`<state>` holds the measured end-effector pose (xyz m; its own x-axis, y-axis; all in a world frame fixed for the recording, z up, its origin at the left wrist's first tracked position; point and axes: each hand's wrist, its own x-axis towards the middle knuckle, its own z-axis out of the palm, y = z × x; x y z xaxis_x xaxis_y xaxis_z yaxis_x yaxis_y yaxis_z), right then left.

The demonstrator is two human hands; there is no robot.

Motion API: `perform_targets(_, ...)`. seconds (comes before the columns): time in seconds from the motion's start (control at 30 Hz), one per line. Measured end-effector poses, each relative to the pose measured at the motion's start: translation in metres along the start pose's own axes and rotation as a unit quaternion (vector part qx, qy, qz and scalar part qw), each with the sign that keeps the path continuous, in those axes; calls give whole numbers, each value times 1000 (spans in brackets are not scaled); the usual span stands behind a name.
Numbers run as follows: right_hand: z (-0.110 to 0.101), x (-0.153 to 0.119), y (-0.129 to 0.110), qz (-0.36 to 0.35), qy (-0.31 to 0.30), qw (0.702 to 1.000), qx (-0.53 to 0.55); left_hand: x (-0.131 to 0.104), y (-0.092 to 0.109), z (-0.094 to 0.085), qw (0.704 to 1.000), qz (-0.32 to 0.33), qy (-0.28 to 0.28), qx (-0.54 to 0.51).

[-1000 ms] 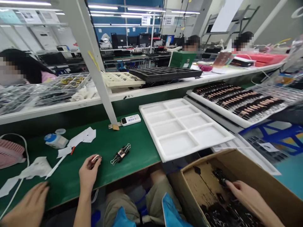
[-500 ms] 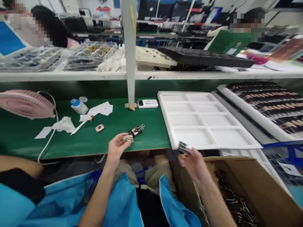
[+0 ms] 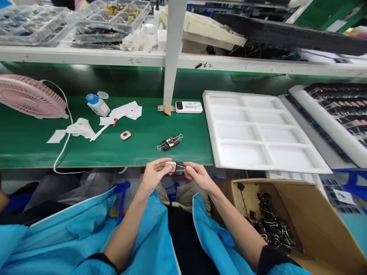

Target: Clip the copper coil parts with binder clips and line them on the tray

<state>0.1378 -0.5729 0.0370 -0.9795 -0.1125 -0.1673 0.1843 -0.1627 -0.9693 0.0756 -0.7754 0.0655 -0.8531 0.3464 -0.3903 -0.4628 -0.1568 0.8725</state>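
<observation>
Just off the table's front edge, my left hand (image 3: 156, 173) pinches a small rose-gold device (image 3: 170, 166). My right hand (image 3: 198, 175) grips the wire handles of a black binder clip (image 3: 179, 168), whose body sits over the right end of that device. Behind them on the green table (image 3: 149, 156) lies another rose-gold piece (image 3: 170, 142) with black binder clips on both ends. A loose rose-gold device (image 3: 125, 135) rests farther left, touched by neither hand.
A white divided foam tray (image 3: 243, 144) is at the right, beside a foam tray of clipped pieces (image 3: 344, 110). A cardboard box (image 3: 318, 214) holds binder clips at lower right. Left are a pink fan (image 3: 28, 95), bottle (image 3: 100, 107) and papers (image 3: 126, 110). A post (image 3: 172, 53) stands mid-table.
My right hand has moved left with the binder clip to meet the device in my left hand. The clip now sits on the device's end. The head view has tilted downward.
</observation>
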Motion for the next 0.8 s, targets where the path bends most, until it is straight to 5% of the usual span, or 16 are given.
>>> perform_targets(0.27, 1, 0, 6, -1, 39, 997, -68, 7, -3, 4, 998, -5, 15, 54)
perform_targets(0.43, -4, -31, -12, 9, 49, 993, -108, 4, -8, 14, 995, 3, 19, 95)
perform_targets(0.57, -68, -97, -30, 77, -77, 991, -74, 9, -19, 10, 997, -16, 2, 71)
perform_targets(0.63, -116, -148, -26, 130, -27, 988, -75, 9, -24, 6, 997, -49, -17, 55)
perform_targets(0.7, -165, -194, -10, 219, 174, 944, -175, 7, -27, 4, 996, -75, -27, 46)
perform_targets(0.73, -188, -211, 3, 285, 275, 884, -250, 5, -28, 5, 995, -83, -30, 43)
perform_targets(0.8, -224, -233, 33, 404, 369, 760, -351, 2, -31, 9, 994, -96, -29, 44)
